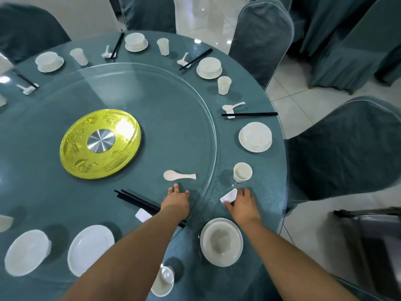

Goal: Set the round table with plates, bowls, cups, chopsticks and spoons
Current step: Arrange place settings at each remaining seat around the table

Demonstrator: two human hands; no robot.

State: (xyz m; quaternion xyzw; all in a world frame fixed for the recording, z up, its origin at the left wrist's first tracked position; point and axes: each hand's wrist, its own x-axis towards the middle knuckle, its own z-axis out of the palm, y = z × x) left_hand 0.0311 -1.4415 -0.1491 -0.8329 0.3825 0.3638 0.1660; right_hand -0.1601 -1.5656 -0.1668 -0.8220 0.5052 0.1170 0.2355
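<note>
A white ceramic soup spoon point(179, 175) is lying on the clear glass turntable point(152, 101), its long axis running left to right, bowl pointing left toward the gold-coloured round centre stand point(99, 141) and handle pointing right toward the turntable's rim. The left hand point(176, 200) is reaching flat over the glass just below the spoon, fingers straight and close together, fingertips near it but not touching. Black chopsticks point(138, 202) are lying diagonally under the left forearm, their near ends hidden by it, beside a small white rest point(143, 215). The right hand point(242, 204) is pinching another small white rectangular rest point(228, 196) on the teal tablecloth point(267, 187), below a white cup point(242, 172); the thumb is partly hidden. A white bowl on a plate point(221, 242) is sitting near the right wrist.
</note>
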